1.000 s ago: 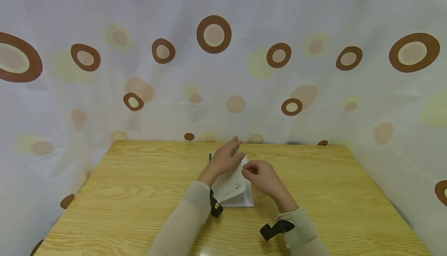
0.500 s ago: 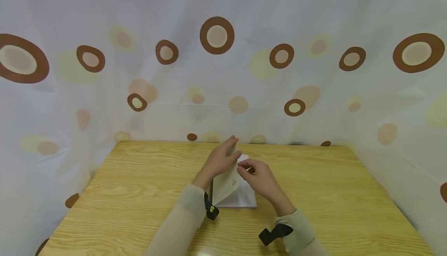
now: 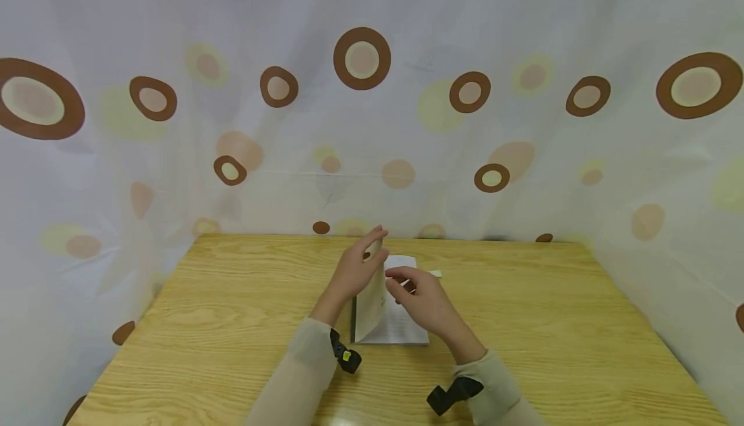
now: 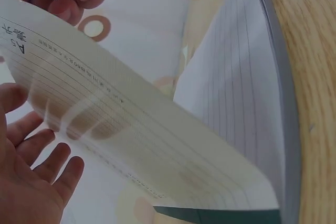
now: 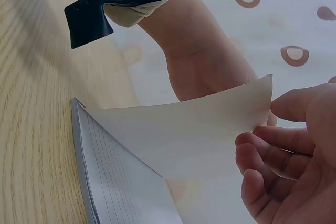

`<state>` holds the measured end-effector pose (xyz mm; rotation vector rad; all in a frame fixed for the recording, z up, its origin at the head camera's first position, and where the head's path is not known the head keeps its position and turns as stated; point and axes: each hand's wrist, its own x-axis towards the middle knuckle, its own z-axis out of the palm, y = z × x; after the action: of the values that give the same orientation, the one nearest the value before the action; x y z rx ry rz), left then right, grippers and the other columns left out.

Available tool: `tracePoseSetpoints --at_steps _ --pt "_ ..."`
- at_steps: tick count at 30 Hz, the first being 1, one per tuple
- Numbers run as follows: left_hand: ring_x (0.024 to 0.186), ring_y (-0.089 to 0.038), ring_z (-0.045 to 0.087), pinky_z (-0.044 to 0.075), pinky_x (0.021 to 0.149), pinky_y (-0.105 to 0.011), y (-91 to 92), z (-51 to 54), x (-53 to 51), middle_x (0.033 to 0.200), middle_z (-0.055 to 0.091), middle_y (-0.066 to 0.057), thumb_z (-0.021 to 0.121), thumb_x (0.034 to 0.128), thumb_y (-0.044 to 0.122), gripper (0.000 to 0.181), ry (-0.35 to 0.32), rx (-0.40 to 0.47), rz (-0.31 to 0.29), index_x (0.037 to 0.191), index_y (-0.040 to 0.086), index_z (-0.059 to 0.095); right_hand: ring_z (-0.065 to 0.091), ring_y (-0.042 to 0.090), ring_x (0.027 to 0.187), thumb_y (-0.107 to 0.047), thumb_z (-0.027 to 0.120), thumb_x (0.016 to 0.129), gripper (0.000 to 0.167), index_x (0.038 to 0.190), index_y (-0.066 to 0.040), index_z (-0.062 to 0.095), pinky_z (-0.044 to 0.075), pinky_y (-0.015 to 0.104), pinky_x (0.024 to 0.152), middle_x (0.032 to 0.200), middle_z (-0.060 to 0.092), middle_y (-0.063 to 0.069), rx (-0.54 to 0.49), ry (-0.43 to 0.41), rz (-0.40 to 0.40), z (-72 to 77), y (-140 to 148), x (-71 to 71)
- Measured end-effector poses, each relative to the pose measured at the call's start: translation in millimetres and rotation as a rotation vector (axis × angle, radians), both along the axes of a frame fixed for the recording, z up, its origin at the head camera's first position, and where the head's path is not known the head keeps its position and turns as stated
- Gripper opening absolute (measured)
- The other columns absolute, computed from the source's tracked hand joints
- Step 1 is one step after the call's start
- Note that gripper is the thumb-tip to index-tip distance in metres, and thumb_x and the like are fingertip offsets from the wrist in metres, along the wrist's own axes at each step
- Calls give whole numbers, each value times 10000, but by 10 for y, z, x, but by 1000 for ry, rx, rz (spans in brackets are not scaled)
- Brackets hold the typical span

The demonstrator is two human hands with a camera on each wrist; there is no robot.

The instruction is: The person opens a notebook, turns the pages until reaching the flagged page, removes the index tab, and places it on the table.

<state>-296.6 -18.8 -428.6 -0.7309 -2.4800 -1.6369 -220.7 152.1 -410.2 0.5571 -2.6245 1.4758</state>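
A grey-edged notebook [image 3: 401,332] with ruled white pages lies on the table, its pale cover [image 3: 369,310] raised nearly upright along the dark spine at the left. My left hand [image 3: 354,271] is at the outer side of the cover near its top. In the left wrist view its fingers [image 4: 46,170] are spread and straight beside the printed face. My right hand [image 5: 299,150] is at the cover's free edge, above the pages. Its thumb tip and loosely bent fingers touch or nearly touch that edge, and no firm pinch shows.
A small white piece [image 3: 436,273] shows behind my right hand; what it is cannot be told. The wooden table [image 3: 256,303] ends at a patterned curtain [image 3: 360,122]. Black camera straps sit on both sleeves.
The notebook's cover has swung up and to the left, baring more of the ruled page. Both hands have moved left with it, and the white piece has come into view.
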Motion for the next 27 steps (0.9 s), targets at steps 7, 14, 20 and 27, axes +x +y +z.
tracePoseSetpoints --at_steps 7,14,20,27 --pt "1423 -172 327 386 1084 -438 -114 -26 26 1554 360 80 529 1038 326 452 -1 72 -10 1469 199 483 614 138 686 -258 590 1013 341 1292 -69 641 518 301 610 909 655 9 17 12 52 -50 -58 13" --pt "1423 -222 335 389 1079 -454 -241 43 136 1560 354 17 532 1042 250 465 -21 116 -18 1486 141 451 617 150 669 -209 589 1011 336 1324 -94 628 524 293 608 882 648 3 26 5 101 -57 -135 61" --pt "1432 -307 312 370 1092 -478 -372 234 344 1582 309 -72 525 1042 174 490 -44 101 -33 1507 78 404 625 141 676 -198 577 1015 318 1309 -95 642 527 284 601 887 654 1 38 23 153 -77 -182 77" --pt "1423 -336 324 362 1087 -515 -525 169 361 1581 312 -74 553 1027 160 505 -16 56 -29 1506 88 412 626 110 707 -173 588 1001 320 1305 -96 650 531 280 619 921 669 -23 66 20 198 -122 -233 80"
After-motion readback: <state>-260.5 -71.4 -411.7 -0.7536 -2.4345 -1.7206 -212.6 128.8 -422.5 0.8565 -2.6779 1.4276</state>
